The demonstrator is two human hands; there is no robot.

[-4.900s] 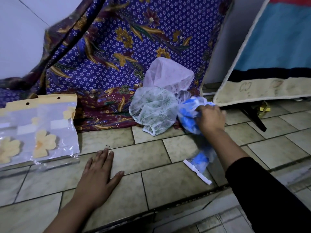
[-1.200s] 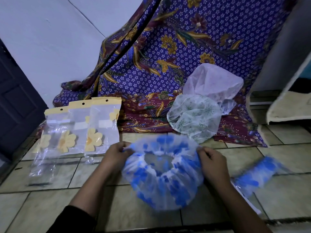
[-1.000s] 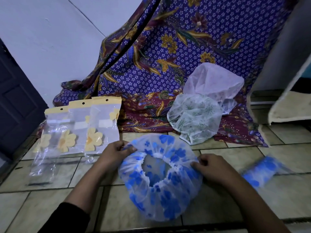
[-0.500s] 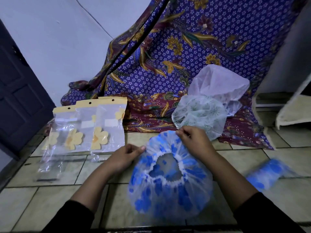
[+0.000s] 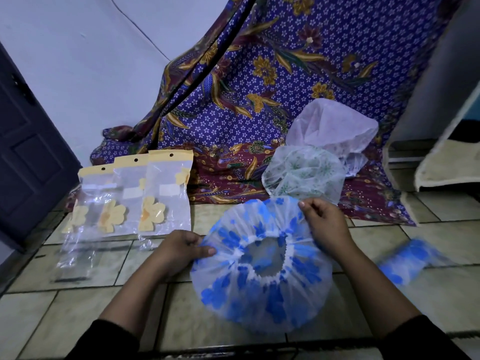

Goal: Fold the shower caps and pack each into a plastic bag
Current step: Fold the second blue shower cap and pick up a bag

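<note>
I am pinching the blue-flowered shower cap (image 5: 259, 289) by its rim with my left hand (image 5: 181, 249) and right hand (image 5: 327, 226), just in front of the batik cloth (image 5: 291, 63). Folding is barely beginning, I judge. The green-patterned cap (image 5: 302, 171) and white cap (image 5: 333, 126) on the cloth, and the plastic bags (image 5: 166, 193) at its left, are waiting.

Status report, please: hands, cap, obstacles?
Left hand grips blue-flowered cap at left edge, right hand pinches far edge. Cap spread open, not folded. Nothing in the way; plastic bags lie left.
</note>
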